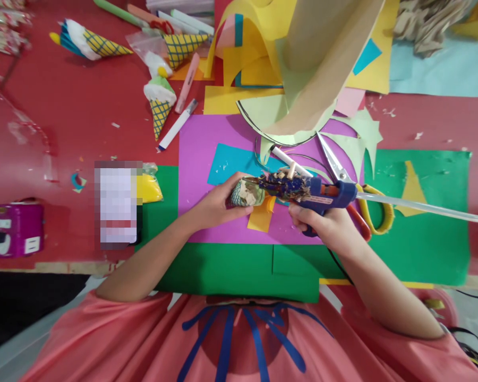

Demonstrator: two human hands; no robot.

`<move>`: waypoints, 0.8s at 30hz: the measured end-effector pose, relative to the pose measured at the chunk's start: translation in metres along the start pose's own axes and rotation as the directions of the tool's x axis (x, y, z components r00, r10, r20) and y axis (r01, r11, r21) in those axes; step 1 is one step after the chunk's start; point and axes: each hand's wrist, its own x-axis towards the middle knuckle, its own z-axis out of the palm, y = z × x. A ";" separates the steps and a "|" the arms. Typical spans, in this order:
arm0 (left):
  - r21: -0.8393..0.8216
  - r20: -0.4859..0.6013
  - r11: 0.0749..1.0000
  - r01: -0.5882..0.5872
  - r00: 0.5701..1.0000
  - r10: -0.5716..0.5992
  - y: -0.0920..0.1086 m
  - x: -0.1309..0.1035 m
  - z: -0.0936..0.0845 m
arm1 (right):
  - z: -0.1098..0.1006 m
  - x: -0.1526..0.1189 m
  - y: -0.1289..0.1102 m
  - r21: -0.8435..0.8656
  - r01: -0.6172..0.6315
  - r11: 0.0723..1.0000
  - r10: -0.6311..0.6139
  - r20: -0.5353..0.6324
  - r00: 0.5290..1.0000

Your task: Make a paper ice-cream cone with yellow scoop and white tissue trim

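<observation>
My left hand (217, 204) is closed around a small paper cone (239, 195) with a crisscross pattern and a pale, torn-looking open end facing right. In my right hand (322, 220) is a blue hot glue gun (318, 191), its nozzle pointing left at the cone's opening. Bits of dried glue and scraps coat the front of the gun. A clear glue stick (418, 204) sticks out of its back. Whether nozzle and cone touch, I cannot tell. Beneath the hands are purple paper (219, 228) and a small orange paper piece (258, 223).
Scissors (334, 159) with yellow and red handles lie beside the glue gun. A white marker (290, 162) is behind it. Finished paper cones (103, 43) lie at the upper left. A large curled cardboard sheet (322, 69) rises at the back. A purple box (16, 228) sits far left.
</observation>
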 end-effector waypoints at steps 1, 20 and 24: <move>-0.009 0.001 1.000 -0.010 1.000 0.010 -0.001 0.000 0.000 | 0.000 0.000 -0.001 0.006 -0.020 1.000 0.020 0.010 1.000; 0.049 -0.040 0.974 -0.221 0.974 0.223 -0.001 0.004 -0.005 | 0.004 -0.005 -0.006 -0.016 0.079 0.997 -0.076 0.158 0.985; 0.160 -0.063 0.943 -0.290 0.951 0.303 -0.003 0.007 -0.011 | 0.006 -0.004 -0.007 -0.039 0.116 0.992 -0.108 0.171 0.979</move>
